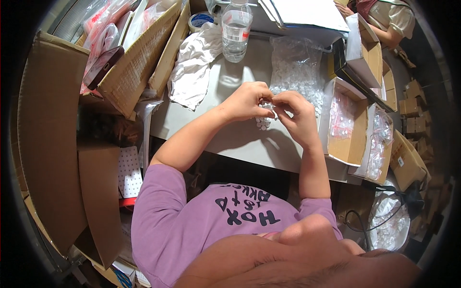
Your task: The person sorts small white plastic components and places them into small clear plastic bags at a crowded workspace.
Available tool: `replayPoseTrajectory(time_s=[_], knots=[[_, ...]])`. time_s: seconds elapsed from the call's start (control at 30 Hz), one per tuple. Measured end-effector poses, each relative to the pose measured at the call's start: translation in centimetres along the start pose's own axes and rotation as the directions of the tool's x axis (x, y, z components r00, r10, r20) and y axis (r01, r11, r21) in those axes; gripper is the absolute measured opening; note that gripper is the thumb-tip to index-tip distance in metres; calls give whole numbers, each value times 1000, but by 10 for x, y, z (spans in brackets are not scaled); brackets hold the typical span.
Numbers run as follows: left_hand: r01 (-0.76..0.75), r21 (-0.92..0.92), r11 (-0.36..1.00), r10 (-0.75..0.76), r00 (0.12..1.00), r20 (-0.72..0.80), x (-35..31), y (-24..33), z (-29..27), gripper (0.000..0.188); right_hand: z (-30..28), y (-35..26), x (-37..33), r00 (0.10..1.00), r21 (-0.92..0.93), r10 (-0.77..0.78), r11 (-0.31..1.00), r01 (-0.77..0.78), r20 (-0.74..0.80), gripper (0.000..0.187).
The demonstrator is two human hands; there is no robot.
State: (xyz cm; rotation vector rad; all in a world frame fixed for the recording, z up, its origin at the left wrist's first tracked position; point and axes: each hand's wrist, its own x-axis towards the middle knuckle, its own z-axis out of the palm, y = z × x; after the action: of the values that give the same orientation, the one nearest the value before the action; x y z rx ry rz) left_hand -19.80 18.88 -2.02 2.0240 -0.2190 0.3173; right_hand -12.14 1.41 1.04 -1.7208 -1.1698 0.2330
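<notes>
My left hand and my right hand meet above the table, fingertips nearly touching. Both are closed in a pinch, and whatever lies between the fingers is too small and covered to make out. Just below them, a small heap of white round pieces rests on the tabletop. Behind my hands lies a see-through plastic bag with many more white pieces in and in front of it. To the right, an open cardboard box holds small see-through bags with red edges.
A water bottle and a crumpled white cloth stand behind my left forearm. Upright cardboard boxes crowd the left side. Another box of small bags sits at the right edge. Another person is at the far right.
</notes>
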Motion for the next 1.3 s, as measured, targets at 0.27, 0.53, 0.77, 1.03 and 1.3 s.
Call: replayPoseTrajectory(time_s=[0.27, 0.53, 0.77, 1.03, 1.3], knots=[[146, -256, 956, -128, 988, 87, -2, 0, -2, 25, -3, 0, -2, 993, -282, -99, 953, 113, 63, 16], [271, -485, 832, -287, 957, 41, -2, -4, 1, 18, -6, 3, -1, 979, 12, 205, 979, -205, -10, 12], [282, -392, 876, -282, 958, 60, -4, 3, 0, 16, -8, 8, 0, 920, 152, 357, 912, -380, 160, 16], [328, -490, 808, -307, 943, 125, -5, 0, 1, 16, -2, 16, -2, 887, 411, 352, 792, -452, 299, 14], [267, -565, 780, -313, 950, 17, 1, 2, -1, 16, -15, 1, -4, 910, 311, 367, 857, -412, 192, 17]])
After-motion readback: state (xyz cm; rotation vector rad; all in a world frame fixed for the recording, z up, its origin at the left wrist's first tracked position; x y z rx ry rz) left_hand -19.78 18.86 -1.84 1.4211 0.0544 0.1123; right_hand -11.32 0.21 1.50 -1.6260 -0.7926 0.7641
